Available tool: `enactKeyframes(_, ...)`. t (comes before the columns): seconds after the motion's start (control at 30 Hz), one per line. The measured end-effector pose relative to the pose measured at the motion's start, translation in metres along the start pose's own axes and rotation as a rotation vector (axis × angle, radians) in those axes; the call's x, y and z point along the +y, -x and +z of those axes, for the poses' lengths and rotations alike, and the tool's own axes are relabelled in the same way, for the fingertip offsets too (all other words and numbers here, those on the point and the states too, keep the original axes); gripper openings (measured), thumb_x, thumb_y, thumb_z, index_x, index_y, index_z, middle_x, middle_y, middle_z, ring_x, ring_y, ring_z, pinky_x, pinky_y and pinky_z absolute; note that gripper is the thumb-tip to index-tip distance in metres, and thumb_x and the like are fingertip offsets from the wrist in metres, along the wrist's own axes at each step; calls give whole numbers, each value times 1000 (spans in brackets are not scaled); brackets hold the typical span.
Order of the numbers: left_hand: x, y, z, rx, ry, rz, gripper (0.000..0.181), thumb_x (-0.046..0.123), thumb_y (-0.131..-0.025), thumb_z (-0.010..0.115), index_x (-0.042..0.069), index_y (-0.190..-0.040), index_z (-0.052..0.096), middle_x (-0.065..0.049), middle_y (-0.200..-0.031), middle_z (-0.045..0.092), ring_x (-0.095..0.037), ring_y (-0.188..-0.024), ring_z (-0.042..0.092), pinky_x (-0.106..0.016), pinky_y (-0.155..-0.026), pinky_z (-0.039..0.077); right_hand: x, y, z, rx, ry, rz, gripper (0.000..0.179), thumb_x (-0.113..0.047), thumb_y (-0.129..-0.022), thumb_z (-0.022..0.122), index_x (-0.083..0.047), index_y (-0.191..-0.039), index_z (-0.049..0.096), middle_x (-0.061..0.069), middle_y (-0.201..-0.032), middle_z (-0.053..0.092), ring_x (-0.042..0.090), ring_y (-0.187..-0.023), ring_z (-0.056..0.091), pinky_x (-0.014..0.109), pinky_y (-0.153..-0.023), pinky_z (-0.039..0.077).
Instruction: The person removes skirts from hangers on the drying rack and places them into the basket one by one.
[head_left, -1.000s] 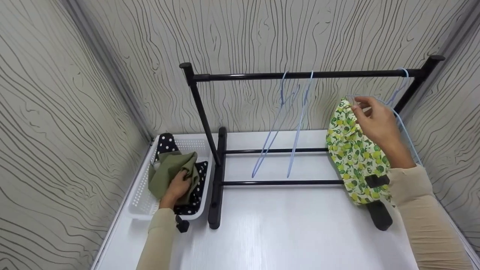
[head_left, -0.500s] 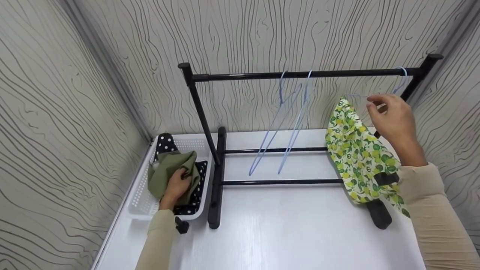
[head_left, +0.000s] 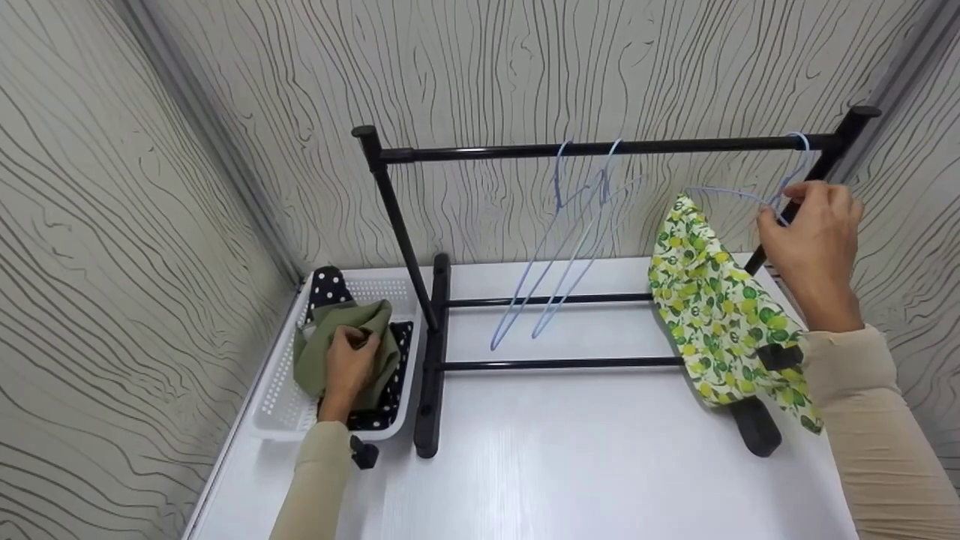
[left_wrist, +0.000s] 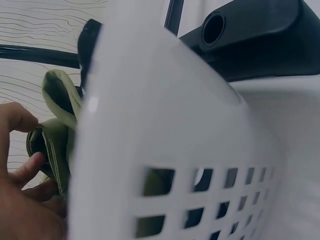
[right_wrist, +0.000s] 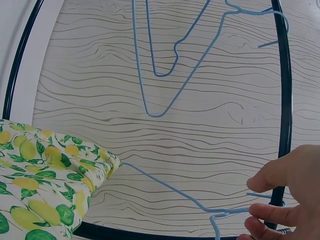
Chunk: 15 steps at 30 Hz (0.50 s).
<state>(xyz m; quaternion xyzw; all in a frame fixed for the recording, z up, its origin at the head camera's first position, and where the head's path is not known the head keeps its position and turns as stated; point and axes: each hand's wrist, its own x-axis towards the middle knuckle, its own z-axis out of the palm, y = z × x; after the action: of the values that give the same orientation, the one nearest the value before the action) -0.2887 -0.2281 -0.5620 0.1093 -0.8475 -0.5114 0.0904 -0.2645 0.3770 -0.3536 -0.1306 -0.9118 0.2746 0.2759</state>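
My left hand (head_left: 349, 367) is over the white basket (head_left: 264, 420), pinching a fold of olive-green cloth (head_left: 315, 364). In the left wrist view the thumb and fingers are at the folded edge of that cloth. My right hand (head_left: 817, 240) has its curved thumb and fingers around the neck of a blue wire clothes hanger (head_left: 724, 191), just under its hook on the rail. A lemon-print garment (head_left: 709, 315) hangs from this hanger's left tip and drapes down to the rack's right foot. The right wrist view shows the hanger's arm (right_wrist: 170, 186) entering the gathered cloth (right_wrist: 50, 185).
Two bare blue hangers (head_left: 525, 277) hang mid-rail on the black clothes rack (head_left: 510, 153). Black polka-dot cloth (head_left: 330, 285) lies in the basket around the green cloth. The rack's left foot (head_left: 427, 420) stands beside the basket. Patterned walls enclose the white table (head_left: 570, 450).
My right hand has moved right along the hanger, from beside the garment to the hanger's neck. The left hand has shifted slightly up on the green cloth. The two bare hangers have swung left.
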Motion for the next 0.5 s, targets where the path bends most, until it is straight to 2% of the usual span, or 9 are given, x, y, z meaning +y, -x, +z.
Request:
enactKeyframes(0.1,-1,0,-1,4,45,-19,41,26,-105,62,1,-132,44,-22,-126,56,-37,-112,57,-47,-96,47,0,-2,-3,-48,19,42,58,-27,-108,49,10,-152,41,37,-155,35,56,-145,27,69,-117,27)
enactKeyframes(0.2,-1,0,-2,5,72,-29,53,27,-105,62,1,-145,38,-25,-134,55,-39,-121,57,-51,-102,48,1,-5,-6,-108,41,60,65,-31,-110,46,11,-158,34,40,-158,34,58,-145,28,70,-117,27)
enactKeyframes(0.37,-2,1,-4,-19,64,-32,60,27,-106,60,2,-154,35,-28,-143,54,-41,-131,56,-55,-108,48,3,-8,-7,-201,57,58,70,-35,-112,42,12,-161,26,41,-152,45,60,-138,37,72,-110,35)
enactKeyframes(0.5,-2,3,-5,-57,63,-35,61,26,-107,57,2,-157,33,-28,-147,52,-42,-135,55,-57,-110,48,4,-12,-7,-245,66,42,67,-35,-114,38,12,-160,29,41,-147,52,61,-133,47,72,-107,40)
